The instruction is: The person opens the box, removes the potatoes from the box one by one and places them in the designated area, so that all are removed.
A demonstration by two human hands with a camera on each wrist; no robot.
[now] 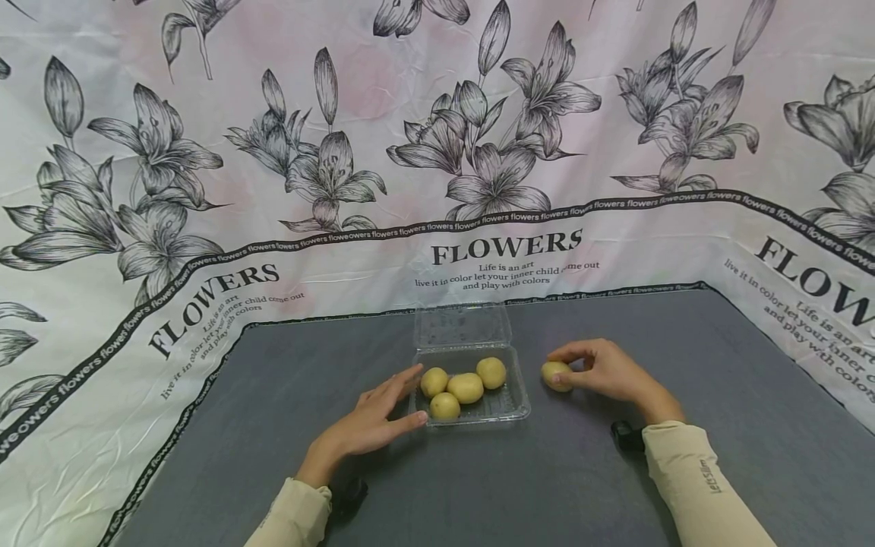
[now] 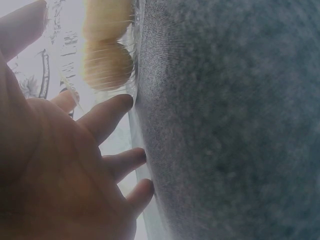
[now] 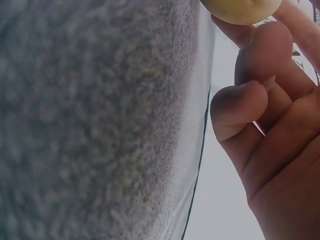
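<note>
A clear plastic clamshell box (image 1: 509,406) lies on the table with its lid (image 1: 462,327) tipped back. Several round, yellow, potato-like pieces (image 1: 466,388) are inside, one more oval than the others. My left hand (image 1: 372,416) is at the box's left side, thumb and fingers spread around that edge. In the left wrist view, yellow pieces (image 2: 107,65) show through the clear wall beside the fingers. To the right of the box, my right hand (image 1: 601,370) pinches another yellow potato-like piece (image 1: 555,375) between thumb and fingers. Its smooth underside (image 3: 242,11) appears at the top of the right wrist view.
The table has a dark grey cloth surface (image 1: 478,486). A white curtain printed with flowers and lettering (image 1: 506,247) hangs behind and along both sides. Black wrist devices (image 1: 625,437) sit below both wrists.
</note>
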